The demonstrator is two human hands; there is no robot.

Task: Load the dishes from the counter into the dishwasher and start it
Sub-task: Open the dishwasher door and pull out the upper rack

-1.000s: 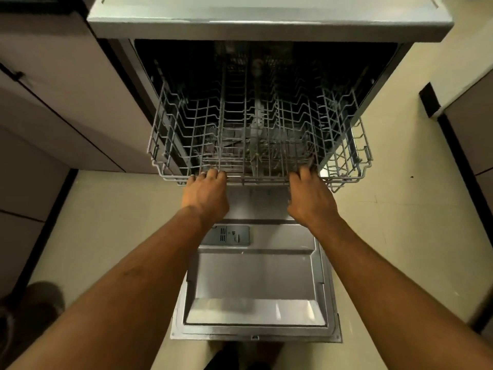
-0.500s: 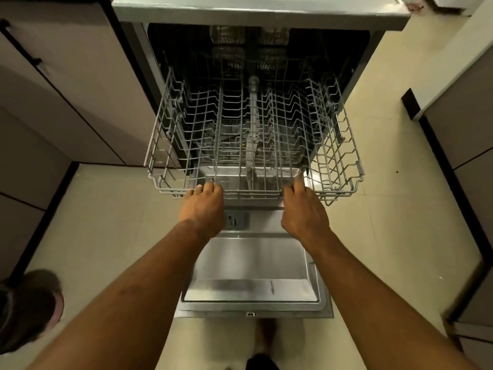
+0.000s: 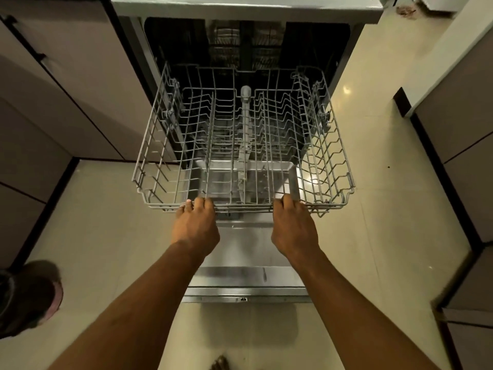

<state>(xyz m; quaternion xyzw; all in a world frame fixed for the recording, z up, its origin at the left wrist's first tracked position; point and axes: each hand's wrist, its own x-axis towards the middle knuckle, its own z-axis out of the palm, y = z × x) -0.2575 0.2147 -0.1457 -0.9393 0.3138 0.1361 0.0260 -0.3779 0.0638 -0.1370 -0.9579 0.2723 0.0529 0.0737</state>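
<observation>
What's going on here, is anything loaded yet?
A person is at the open dishwasher, with the left hand and right hand both gripping the front rim of the wire rack. The rack is drawn out above the lowered door and holds no dishes. Loading has not begun, and no dishes from the counter are in view.

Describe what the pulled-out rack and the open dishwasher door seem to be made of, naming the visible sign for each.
Rack: thin metal wire, apparently under a smooth pale grey coating; the sign is a fine grid in one uniform matte colour.
Door inner panel: probably brushed stainless steel; the sign is a silvery sheet with soft, streaky reflections.
</observation>
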